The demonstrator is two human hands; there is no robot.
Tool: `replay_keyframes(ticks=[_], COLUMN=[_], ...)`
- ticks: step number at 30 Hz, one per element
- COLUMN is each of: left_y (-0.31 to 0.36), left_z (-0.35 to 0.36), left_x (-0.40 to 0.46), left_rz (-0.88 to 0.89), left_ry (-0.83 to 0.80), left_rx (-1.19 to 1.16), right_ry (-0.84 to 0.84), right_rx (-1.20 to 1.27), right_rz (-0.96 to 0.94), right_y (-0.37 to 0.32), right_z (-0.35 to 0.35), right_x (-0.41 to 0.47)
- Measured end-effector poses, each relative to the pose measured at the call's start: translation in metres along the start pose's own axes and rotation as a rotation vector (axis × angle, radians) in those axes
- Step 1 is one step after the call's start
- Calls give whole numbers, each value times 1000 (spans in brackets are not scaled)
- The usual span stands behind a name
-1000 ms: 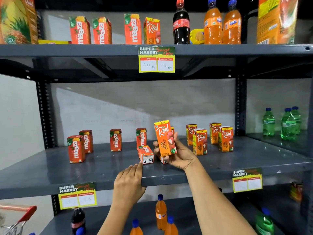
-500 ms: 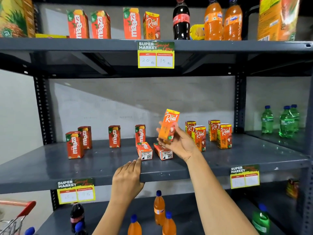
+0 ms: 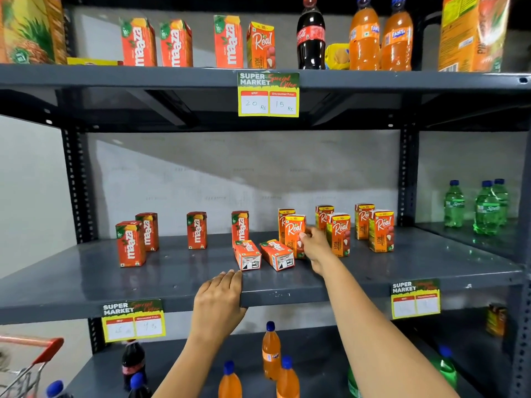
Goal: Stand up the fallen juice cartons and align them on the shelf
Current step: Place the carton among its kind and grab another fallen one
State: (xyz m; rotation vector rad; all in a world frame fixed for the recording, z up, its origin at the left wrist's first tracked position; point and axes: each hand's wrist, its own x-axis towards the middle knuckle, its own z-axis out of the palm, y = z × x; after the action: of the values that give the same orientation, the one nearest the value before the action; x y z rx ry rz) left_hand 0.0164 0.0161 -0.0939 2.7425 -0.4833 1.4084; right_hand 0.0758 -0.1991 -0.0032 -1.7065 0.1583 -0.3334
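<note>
On the grey middle shelf my right hand grips an orange Real carton that stands upright on the shelf, in front of another Real carton. Two red Maaza cartons lie on their sides just left of it: one and another, bottoms toward me. Several Maaza cartons stand upright to the left, such as one. More Real cartons stand to the right. My left hand rests flat on the shelf's front edge, holding nothing.
The upper shelf carries cartons and soda bottles, with a price tag hanging from it. Green bottles stand at the right. Orange bottles fill the lower shelf. A red-handled cart sits at the bottom left.
My right hand lowered the Real carton from the air and set it upright on the shelf beside the other Real cartons. The left hand stayed on the shelf edge.
</note>
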Motion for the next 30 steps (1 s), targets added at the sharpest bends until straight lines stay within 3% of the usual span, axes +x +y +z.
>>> replay_keyframes(ticks=[4, 8, 11, 14, 17, 21, 23, 26, 30], left_y=[-5, -4, -1, 0, 0, 0, 1, 2, 1], left_z=[-4, -6, -6, -7, -6, -6, -7, -9, -10], left_x=[2, 1, 0, -1, 0, 0, -1, -1, -1], left_rz=[46, 33, 13, -4, -22, -29, -30, -30, -29], left_ry=[-39, -45, -34, -40, -54, -83, -94, -101, -108], left_rx=[-4, -5, -8, -11, -24, -22, -24, -25, -25], right_ry=[95, 280, 136, 156, 114, -148, -229, -197, -223], right_rx=[-40, -421, -656, -798, -810, -792, -745, -515, 227], right_rz=[40, -54, -27, -6, 46, 146, 184, 201, 193], right_y=[-1, -1, -9, -19, -29, -45, -46, -42, -39], right_z=[-2, 1, 21, 39, 47, 50, 53, 47, 25], right_x=[-9, -28, -42, -53, -53, -48, -49, -50, -56])
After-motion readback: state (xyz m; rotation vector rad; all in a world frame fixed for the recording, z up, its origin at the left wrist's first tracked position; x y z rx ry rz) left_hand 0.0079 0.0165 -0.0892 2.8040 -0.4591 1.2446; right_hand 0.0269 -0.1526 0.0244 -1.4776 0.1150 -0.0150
